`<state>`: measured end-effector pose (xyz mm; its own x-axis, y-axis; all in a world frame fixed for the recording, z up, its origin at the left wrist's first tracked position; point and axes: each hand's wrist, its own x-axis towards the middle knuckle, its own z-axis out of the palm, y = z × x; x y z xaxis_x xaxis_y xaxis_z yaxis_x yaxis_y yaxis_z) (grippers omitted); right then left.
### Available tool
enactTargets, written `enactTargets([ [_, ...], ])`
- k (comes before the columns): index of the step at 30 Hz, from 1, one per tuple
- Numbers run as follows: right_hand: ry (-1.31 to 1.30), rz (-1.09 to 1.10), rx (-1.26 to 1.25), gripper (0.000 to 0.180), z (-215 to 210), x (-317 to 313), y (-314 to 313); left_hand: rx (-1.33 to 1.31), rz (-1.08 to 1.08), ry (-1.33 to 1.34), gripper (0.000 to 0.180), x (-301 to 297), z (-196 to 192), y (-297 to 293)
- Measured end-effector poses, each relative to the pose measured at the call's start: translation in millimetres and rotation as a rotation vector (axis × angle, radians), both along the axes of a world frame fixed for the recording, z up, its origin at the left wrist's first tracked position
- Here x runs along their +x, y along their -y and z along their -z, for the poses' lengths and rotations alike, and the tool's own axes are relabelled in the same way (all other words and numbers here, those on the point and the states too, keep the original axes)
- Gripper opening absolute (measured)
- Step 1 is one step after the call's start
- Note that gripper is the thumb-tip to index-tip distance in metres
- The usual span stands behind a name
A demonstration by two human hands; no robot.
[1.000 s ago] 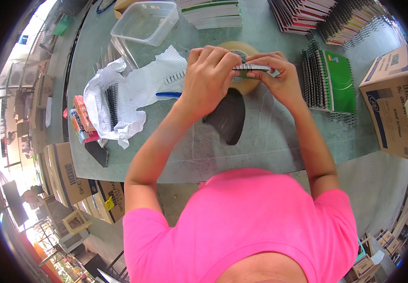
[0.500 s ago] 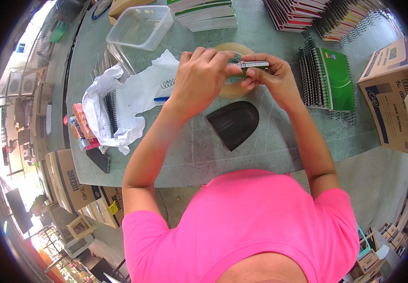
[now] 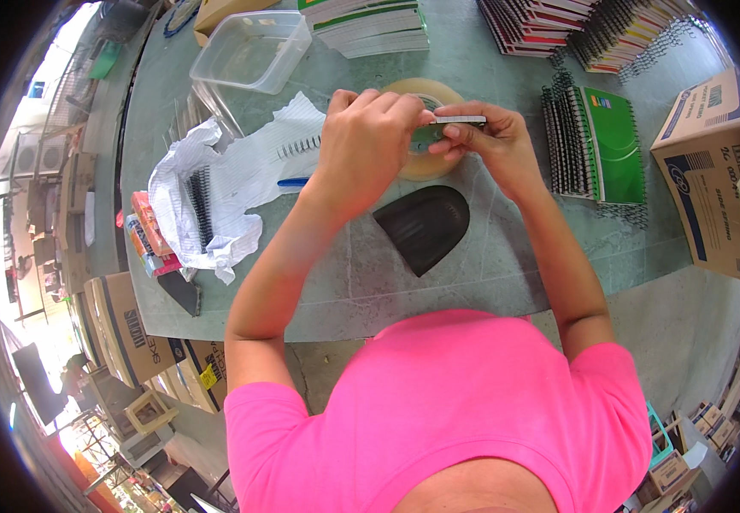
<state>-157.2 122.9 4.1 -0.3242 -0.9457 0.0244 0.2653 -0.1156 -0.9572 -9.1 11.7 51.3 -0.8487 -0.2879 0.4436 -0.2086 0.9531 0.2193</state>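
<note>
Over a roll of clear tape point(image 3: 430, 168), my two hands meet. My right hand point(image 3: 491, 141) pinches a small notebook point(image 3: 462, 120), seen nearly edge-on, between thumb and fingers. My left hand point(image 3: 368, 135) is closed at the notebook's left end, its fingertips pressed together. Past the left hand's outer side a dark spiral wire point(image 3: 300, 147) sticks out, apparently held in that hand; the palm hides its other end. Nearer me on the table point(image 3: 302, 299) lies a black, round-ended, hollow-looking piece point(image 3: 425, 227).
Crumpled white paper point(image 3: 165, 197) with wire coils and a blue pen point(image 3: 293, 182) are at left. A clear plastic tub point(image 3: 255, 85) stands behind. Notebook stacks point(image 3: 370, 38) line the back; green spiral notebooks point(image 3: 613, 145) and a cardboard box point(image 3: 703, 171) are at right.
More of the spiral wire now shows to the left of my left hand. Both hands stay nearly in place, and the notebook's outer end has shifted slightly.
</note>
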Motion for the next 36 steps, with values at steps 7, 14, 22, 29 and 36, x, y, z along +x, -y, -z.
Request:
enactTargets([
  [7,-0.057,0.024,-0.079,0.019,1.4,2.3,1.6,-0.007,-0.006,-0.067,0.013,-3.7,-2.5,-7.7],
  [14,-0.144,0.034,-0.034,0.018,2.8,6.3,1.1,-0.175,0.007,0.13,0.027,2.7,-8.6,-2.8],
  [22,-0.117,-0.011,0.079,0.022,-2.4,3.5,2.8,-0.204,-0.037,0.138,0.039,-0.2,-18.3,-8.5],
  [29,-0.182,0.062,0.137,0.019,-1.4,11.0,8.6,-0.19,-0.107,0.153,0.038,0.1,-23.6,-9.8],
  [36,-0.148,0.072,0.085,0.018,-0.5,12.3,5.0,-0.28,-0.107,0.223,0.02,2.0,-29.0,-5.5],
])
